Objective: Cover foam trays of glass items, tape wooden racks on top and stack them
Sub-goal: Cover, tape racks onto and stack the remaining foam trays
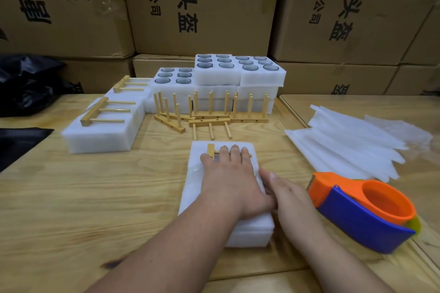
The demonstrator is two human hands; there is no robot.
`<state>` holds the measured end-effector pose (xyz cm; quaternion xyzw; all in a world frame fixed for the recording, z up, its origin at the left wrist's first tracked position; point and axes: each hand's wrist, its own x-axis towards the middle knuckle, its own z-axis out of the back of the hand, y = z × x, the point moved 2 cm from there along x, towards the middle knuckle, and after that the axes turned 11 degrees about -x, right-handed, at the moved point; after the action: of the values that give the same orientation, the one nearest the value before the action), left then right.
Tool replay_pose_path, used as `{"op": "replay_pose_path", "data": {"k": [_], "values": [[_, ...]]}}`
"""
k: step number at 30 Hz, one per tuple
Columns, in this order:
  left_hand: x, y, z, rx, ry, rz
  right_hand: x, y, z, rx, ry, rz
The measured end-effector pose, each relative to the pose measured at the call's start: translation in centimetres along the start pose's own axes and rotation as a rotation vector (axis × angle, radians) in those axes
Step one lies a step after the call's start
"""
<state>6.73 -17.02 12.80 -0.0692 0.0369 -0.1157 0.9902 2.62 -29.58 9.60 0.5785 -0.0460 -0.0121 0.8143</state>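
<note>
A covered white foam tray [197, 188] lies in front of me on the wooden table. A wooden rack [210, 150] lies flat on its top, mostly hidden under my left hand [228, 178], which presses down on it with fingers spread. My right hand [285, 195] rests flat against the tray's right edge, fingertips on a strip of clear tape. An orange and blue tape dispenser [364, 207] lies on the table to the right, not held.
Two covered trays with racks on top [102, 135] sit at the left. Loose wooden racks [209, 112] lie in the middle before stacked open trays of glass items [238, 69]. Foam sheets [352, 140] are piled at the right. Cardboard boxes [202, 7] form the back wall; a black bag [26, 83] sits far left.
</note>
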Motion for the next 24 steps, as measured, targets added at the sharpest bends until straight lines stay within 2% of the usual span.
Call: {"op": "replay_pose_path", "data": {"k": [3, 7, 11, 14, 18, 20, 22, 24], "values": [[-0.1, 0.1, -0.1, 0.023, -0.022, -0.014, 1.4, 0.2, 0.5, 0.111, -0.110, -0.130], [0.0, 0.3, -0.2, -0.009, -0.029, -0.027, 4.2, 0.2, 0.7, 0.141, -0.260, -0.240], [-0.2, 0.2, 0.0, -0.007, -0.023, -0.021, 6.6, 0.0, -0.9, 0.103, -0.278, -0.276], [-0.4, 0.1, 0.1, -0.006, -0.016, -0.019, 7.3, -0.2, -2.1, -0.012, -0.259, -0.206], [-0.5, 0.1, 0.2, -0.014, -0.013, -0.014, 6.9, -0.4, -2.2, -0.128, -0.388, -0.095], [-0.5, 0.1, 0.2, -0.006, -0.015, -0.011, 6.6, -0.8, -2.1, -0.215, -0.394, -0.071], [-0.6, 0.0, 0.2, -0.003, -0.016, -0.008, 6.5, -1.1, -2.0, -0.338, -0.339, -0.071], [-0.6, 0.0, 0.2, -0.008, -0.018, -0.005, 6.5, -1.3, -1.8, -0.610, -0.203, -0.069]]}}
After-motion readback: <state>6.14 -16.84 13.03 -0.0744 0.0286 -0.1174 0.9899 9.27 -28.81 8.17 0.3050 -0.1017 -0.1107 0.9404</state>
